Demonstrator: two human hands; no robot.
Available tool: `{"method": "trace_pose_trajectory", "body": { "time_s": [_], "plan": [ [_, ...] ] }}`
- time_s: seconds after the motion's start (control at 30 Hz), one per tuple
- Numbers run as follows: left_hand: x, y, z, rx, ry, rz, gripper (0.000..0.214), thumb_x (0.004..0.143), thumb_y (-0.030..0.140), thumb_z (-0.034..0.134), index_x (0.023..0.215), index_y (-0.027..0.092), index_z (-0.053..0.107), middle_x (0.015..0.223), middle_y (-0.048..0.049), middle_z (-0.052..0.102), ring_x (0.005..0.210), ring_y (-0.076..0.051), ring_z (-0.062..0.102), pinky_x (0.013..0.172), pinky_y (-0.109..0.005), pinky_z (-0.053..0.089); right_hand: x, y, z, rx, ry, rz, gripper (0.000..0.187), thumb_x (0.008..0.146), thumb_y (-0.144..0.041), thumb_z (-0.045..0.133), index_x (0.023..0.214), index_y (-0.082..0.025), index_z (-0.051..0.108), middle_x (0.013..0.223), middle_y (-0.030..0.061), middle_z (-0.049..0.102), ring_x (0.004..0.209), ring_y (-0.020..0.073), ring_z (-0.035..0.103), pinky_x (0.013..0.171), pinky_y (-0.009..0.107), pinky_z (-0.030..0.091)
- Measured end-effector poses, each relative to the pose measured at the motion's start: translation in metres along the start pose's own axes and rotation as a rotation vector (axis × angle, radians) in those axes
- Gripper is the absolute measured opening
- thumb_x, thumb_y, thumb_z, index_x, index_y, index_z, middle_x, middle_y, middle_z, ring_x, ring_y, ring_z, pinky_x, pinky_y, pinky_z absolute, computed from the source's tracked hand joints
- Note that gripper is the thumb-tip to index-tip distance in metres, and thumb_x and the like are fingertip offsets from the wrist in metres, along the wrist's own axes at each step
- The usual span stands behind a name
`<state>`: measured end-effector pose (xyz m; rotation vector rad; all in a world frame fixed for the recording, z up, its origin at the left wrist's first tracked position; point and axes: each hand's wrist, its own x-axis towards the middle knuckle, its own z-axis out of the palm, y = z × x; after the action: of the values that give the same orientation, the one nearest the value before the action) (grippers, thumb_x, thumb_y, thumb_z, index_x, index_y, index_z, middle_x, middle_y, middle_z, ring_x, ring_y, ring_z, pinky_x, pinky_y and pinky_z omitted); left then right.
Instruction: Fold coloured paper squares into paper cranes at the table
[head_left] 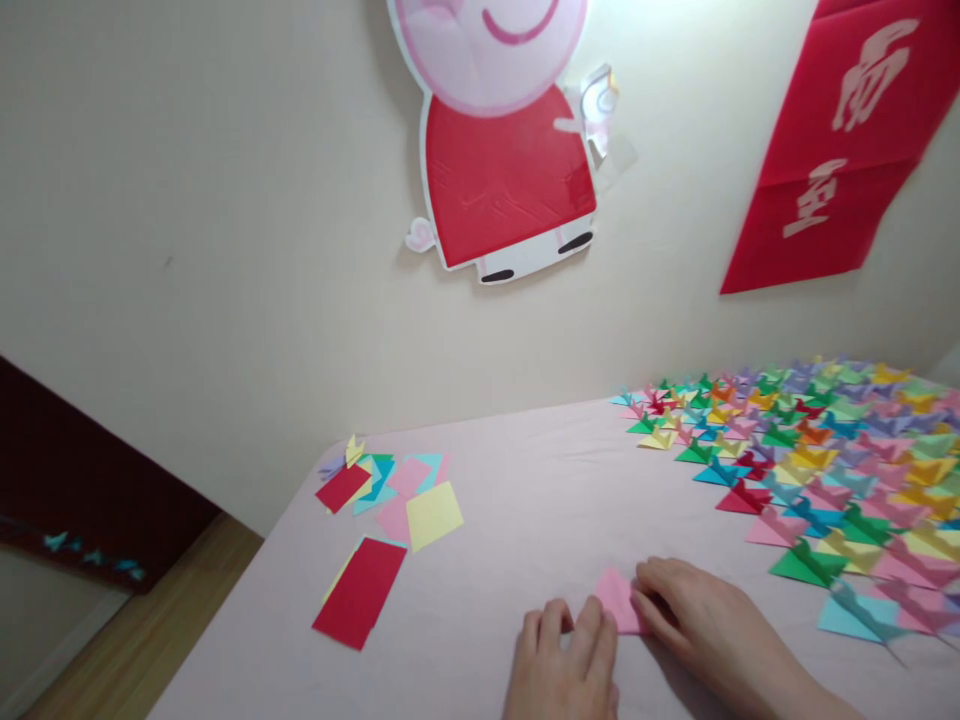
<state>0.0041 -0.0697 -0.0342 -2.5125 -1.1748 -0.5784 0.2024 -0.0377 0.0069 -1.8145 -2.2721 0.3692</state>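
Presently, the pink paper (616, 597) lies on the pink-covered table (525, 480) at the near edge, at 6 o'clock in the view, between the two hands.

Risks, as judged:
- The paper is close in colour to the cloth, so its edges are hard to read. A crease set on a misjudged edge would come out skewed.
- Only fingertips bear on the piece. Uneven pressure from either side could let it slide or pivot on the cloth.
- The folded paper figures (825, 470) stand near, at 2 o'clock from the hands. The right forearm lies just beside the nearest of them, and a sweep outward could knock or flatten them.
- The flat coloured sheets (390, 500) and the red sheet (360, 592), at 10 o'clock, are well apart and look to be at little risk.

Pose:
- Left hand (564, 662): palm down, knuckles up, fingers bent, tips at the paper's lower left edge. It encloses nothing that shows; whether it pinches the edge cannot be told.
- Right hand (701, 618): palm down, reaching in from 4 o'clock, fingers extended and their tips laid on the paper's right edge. This reads as pressing rather than grasping; the thumb is hidden, so a pinch cannot be ruled out.
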Motion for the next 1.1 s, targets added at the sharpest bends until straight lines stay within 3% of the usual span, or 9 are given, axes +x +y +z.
{"method": "trace_pose_trajectory", "body": {
  "time_s": [0.1, 0.23, 0.37, 0.57, 0.77, 0.97, 1.1],
  "plan": [
    [0.001, 0.000, 0.001, 0.024, 0.062, 0.032, 0.043, 0.082, 0.042, 0.066, 0.122, 0.026, 0.060, 0.123, -0.0031, 0.062, 0.080, -0.021, 0.050, 0.063, -0.034, 0.040, 0.000, 0.000, 0.002, -0.008, 0.003, -0.002, 0.024, 0.089, -0.022, 0.045, 0.070, -0.022, 0.060, 0.074, 0.0030, 0.070, 0.069, 0.0200, 0.067, 0.061, 0.026, 0.040],
    [0.003, 0.002, -0.004, 0.041, 0.055, 0.012, 0.032, 0.085, 0.039, 0.065, 0.116, 0.031, 0.062, 0.124, -0.0011, 0.061, 0.081, -0.020, 0.050, 0.065, -0.034, 0.037, -0.001, 0.002, 0.005, -0.019, 0.010, -0.012, 0.025, 0.089, -0.022, 0.045, 0.070, -0.022, 0.060, 0.073, 0.0030, 0.070, 0.068, 0.0205, 0.066, 0.061, 0.027, 0.040],
    [0.008, 0.001, -0.010, 0.008, 0.112, 0.019, 0.030, 0.083, 0.039, 0.067, 0.111, 0.031, 0.064, 0.120, 0.0037, 0.063, 0.080, -0.020, 0.048, 0.064, -0.034, 0.035, -0.001, 0.003, 0.008, -0.025, 0.022, -0.025, 0.024, 0.089, -0.021, 0.045, 0.070, -0.022, 0.060, 0.074, 0.0037, 0.070, 0.069, 0.0210, 0.066, 0.062, 0.028, 0.041],
    [0.016, -0.003, -0.018, 0.010, 0.130, 0.053, 0.029, 0.082, 0.040, 0.067, 0.109, 0.028, 0.065, 0.114, 0.0036, 0.065, 0.079, -0.020, 0.047, 0.065, -0.034, 0.034, -0.003, 0.002, 0.007, 0.046, 0.047, 0.001, 0.016, 0.087, -0.022, 0.045, 0.078, -0.023, 0.059, 0.071, 0.0034, 0.067, 0.063, 0.0209, 0.063, 0.058, 0.028, 0.041],
    [0.020, -0.002, -0.025, 0.007, 0.136, 0.054, 0.029, 0.083, 0.039, 0.065, 0.109, 0.026, 0.064, 0.112, 0.0037, 0.067, 0.081, -0.020, 0.049, 0.069, -0.035, 0.036, -0.009, -0.009, 0.005, 0.190, 0.111, -0.133, 0.014, 0.088, -0.023, 0.046, 0.092, -0.023, 0.060, 0.090, 0.0058, 0.065, 0.084, 0.0234, 0.061, 0.075, 0.035, 0.046],
    [0.019, -0.001, -0.028, -0.008, 0.057, 0.049, 0.027, 0.086, 0.040, 0.063, 0.108, 0.024, 0.063, 0.116, 0.0039, 0.067, 0.081, -0.019, 0.051, 0.069, -0.035, 0.039, -0.010, -0.018, 0.003, 0.241, 0.086, -0.076, 0.012, 0.082, -0.021, 0.053, 0.091, -0.023, 0.060, 0.091, 0.0055, 0.063, 0.088, 0.0249, 0.058, 0.080, 0.038, 0.044],
    [0.017, 0.000, -0.029, -0.023, -0.061, 0.031, 0.024, 0.087, 0.041, 0.063, 0.104, 0.024, 0.063, 0.121, 0.0026, 0.066, 0.085, -0.020, 0.055, 0.073, -0.036, 0.043, -0.011, -0.016, 0.003, 0.273, 0.101, -0.074, 0.017, 0.076, -0.017, 0.052, 0.090, -0.024, 0.060, 0.093, 0.0048, 0.063, 0.089, 0.0247, 0.057, 0.080, 0.038, 0.043]
  ]
}}
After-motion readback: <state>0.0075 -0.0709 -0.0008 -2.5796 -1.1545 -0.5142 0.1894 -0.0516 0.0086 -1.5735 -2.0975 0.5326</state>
